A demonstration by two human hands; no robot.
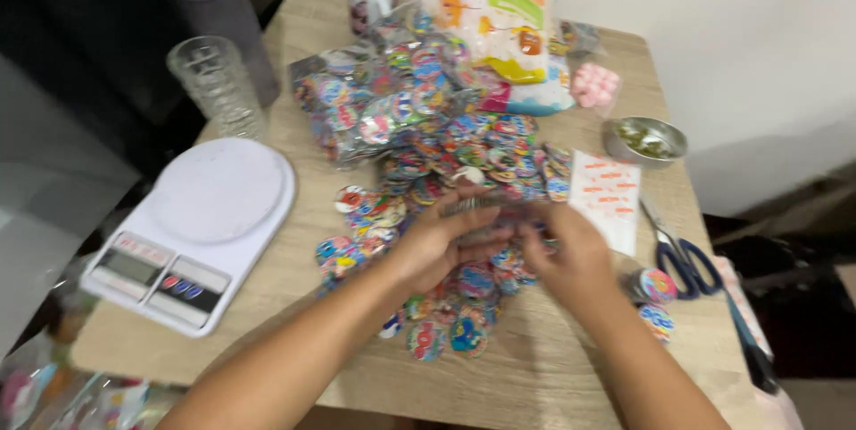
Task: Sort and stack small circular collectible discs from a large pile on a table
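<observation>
Left hand (439,243) and right hand (571,256) meet mid-bench, fingers pinching a stack of round badges (481,209), edges aligned between them for grip. Loose badge pile (446,305) beneath; scale (192,234) left.

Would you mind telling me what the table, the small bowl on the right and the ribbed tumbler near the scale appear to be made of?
The table looks like pale wood or wood-look laminate: matt, with a fine grain. The small bowl seems to be metal, probably steel: grey with a bright, reflective rim. The ribbed tumbler is clear and see-through, so glass or hard clear plastic; the picture cannot settle which.
</observation>
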